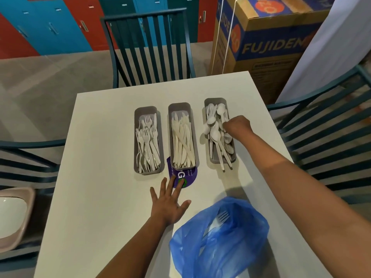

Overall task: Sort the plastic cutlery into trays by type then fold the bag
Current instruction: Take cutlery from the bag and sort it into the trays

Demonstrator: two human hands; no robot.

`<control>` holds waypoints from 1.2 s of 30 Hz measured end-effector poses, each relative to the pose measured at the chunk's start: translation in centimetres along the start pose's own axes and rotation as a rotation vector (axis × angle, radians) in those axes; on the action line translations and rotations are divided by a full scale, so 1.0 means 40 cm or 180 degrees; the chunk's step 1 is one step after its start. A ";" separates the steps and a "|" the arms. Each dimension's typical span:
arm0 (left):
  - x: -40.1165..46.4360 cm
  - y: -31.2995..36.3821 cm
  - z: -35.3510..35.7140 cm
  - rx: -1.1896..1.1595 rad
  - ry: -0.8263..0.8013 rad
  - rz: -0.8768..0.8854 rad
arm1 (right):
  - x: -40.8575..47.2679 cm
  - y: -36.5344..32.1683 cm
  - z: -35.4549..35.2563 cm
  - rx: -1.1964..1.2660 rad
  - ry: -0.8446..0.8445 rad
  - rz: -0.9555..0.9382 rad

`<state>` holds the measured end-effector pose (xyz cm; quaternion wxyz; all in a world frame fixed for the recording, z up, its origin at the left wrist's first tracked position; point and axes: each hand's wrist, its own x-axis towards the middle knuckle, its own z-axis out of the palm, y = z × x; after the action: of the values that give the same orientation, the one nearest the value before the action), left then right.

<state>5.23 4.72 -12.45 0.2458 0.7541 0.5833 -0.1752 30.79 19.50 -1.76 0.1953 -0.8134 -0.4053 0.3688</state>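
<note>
Thin translucent blue plastic bag (220, 241), crinkled and glossy; matt white plastic forks (147, 145); smooth grey trays (136, 137); smooth matt white worktop (96, 177).

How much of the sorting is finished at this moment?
Mostly done: the three grey trays hold white plastic forks, knives and spoons. In hand: the right hand reaches into the spoon tray; the left hand rests flat on the white table. Left: a fork shows inside the blue plastic bag, still unfolded.

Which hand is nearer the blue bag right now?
Left. The left hand lies flat on the table just left of the bag; the right hand is over the spoon tray.
</note>
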 end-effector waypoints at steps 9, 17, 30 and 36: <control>0.003 -0.001 0.006 -0.0039 0.0085 0.0039 | 0.033 -0.016 0.023 -0.0346 0.0084 0.0115; 0.007 -0.003 0.008 -0.0012 0.0108 0.0071 | 0.004 0.006 0.012 -0.0315 0.0157 0.0181; -0.019 -0.001 -0.123 -0.0333 -0.0219 0.0176 | -0.234 0.144 -0.065 0.0078 -0.0010 -0.0187; -0.123 0.100 -0.233 -0.0959 -0.0058 0.0335 | -0.326 0.171 -0.079 0.0544 -0.0294 -0.0477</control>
<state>7.60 5.39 -1.48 0.3703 0.7366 0.5604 -0.0795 31.50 4.91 1.84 0.2721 -0.7433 -0.4406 0.4235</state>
